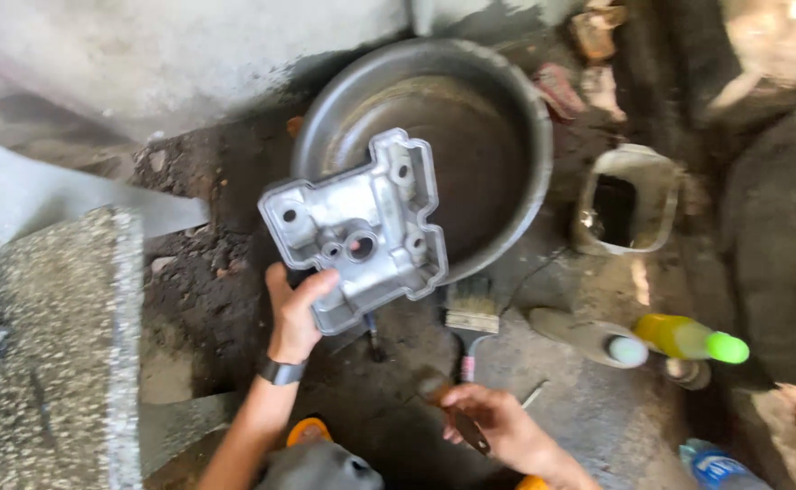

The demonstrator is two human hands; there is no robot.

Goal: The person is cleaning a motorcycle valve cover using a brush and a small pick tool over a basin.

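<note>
Above the round metal basin point(507, 100), a cast aluminium engine cover point(361, 227) is gripped in the closed left hand point(293, 318), while a dark tool point(466, 426) is clasped by the right hand point(498, 422), so a cleaning step seems underway, steady holding being called for.

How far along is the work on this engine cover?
Done: the cast aluminium engine cover already looks fairly clean. In hand: the left hand holds it above the metal basin; the right hand grips a dark tool. Left: the paintbrush lies unused on the ground.
</note>
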